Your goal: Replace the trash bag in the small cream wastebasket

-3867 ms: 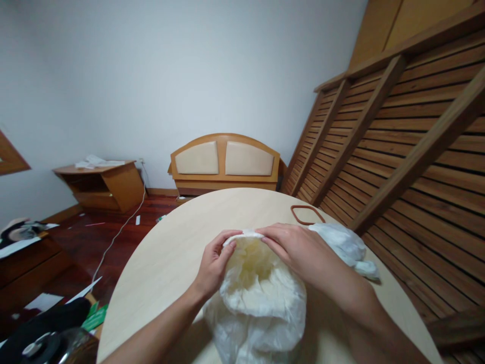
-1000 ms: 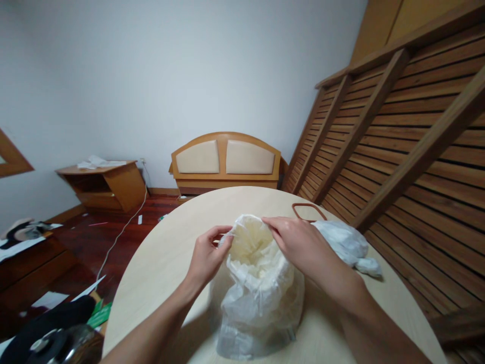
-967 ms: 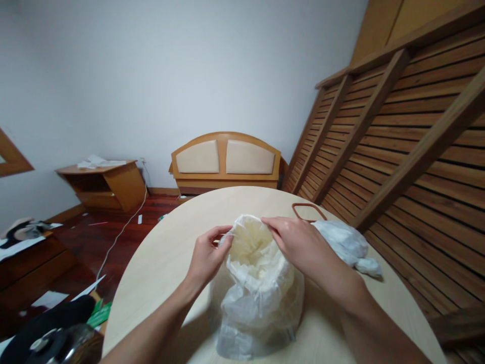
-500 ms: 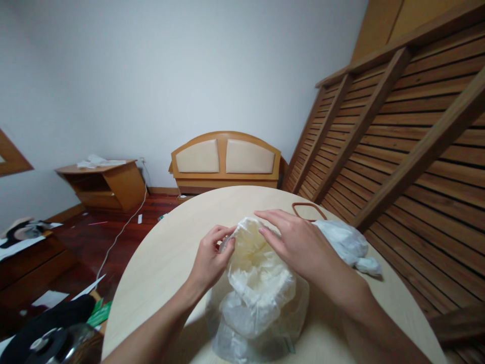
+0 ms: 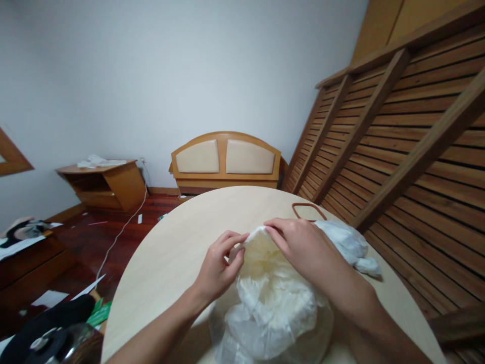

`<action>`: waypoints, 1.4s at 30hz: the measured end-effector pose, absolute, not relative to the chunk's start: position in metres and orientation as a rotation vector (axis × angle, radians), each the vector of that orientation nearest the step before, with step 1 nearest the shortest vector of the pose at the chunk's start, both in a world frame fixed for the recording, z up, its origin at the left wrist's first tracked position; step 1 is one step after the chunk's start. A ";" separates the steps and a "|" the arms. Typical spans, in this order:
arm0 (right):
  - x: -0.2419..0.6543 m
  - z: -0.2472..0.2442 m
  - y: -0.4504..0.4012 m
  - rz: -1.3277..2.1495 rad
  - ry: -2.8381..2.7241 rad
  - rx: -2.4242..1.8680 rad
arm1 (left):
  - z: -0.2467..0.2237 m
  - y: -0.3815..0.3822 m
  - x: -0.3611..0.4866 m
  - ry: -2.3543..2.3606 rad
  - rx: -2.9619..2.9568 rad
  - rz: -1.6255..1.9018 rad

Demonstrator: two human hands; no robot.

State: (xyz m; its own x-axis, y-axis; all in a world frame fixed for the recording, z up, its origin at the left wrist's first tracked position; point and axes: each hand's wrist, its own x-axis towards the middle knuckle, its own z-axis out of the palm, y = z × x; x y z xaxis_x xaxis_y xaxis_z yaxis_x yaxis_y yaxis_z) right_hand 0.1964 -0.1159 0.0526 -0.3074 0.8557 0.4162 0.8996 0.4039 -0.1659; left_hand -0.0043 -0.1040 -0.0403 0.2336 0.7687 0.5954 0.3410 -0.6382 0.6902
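A translucent white plastic bag stands on the round pale table, its mouth open and its inside yellowish. My left hand pinches the bag's rim on the left, thumb and fingers curved toward each other. On the far right part of the rim, my right hand grips the plastic between thumb and fingers. The lower part of the bag spreads out in loose folds toward the table's near edge. What lies deep inside it is hard to make out.
Behind my right hand lie a tied white bag and a brown rounded loop. A slatted wooden frame leans on the right. A kettle sits at the lower left, and a headboard stands beyond the table.
The bag and its rim have shifted to the right and nearer to me. My right hand's fingers have closed on the rim; my left hand has moved slightly right.
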 end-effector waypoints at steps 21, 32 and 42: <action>0.193 0.053 -0.113 0.017 -2.275 -1.372 | -0.036 -0.106 -0.003 1.007 2.031 1.349; 0.195 0.053 -0.104 -0.073 -2.185 -1.322 | -0.042 -0.108 -0.016 0.887 2.610 1.714; 0.209 0.053 -0.091 -0.125 -2.053 -1.333 | -0.041 -0.105 -0.020 0.669 3.054 1.337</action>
State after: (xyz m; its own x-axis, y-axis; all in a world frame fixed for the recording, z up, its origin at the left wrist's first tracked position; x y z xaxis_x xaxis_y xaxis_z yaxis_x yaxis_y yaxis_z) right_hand 0.2089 -0.0910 0.0528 -0.2472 0.7743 0.5826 0.8393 0.4715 -0.2706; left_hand -0.0204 -0.1053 -0.0412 0.6197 0.2467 0.7451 0.4484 -0.8904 -0.0782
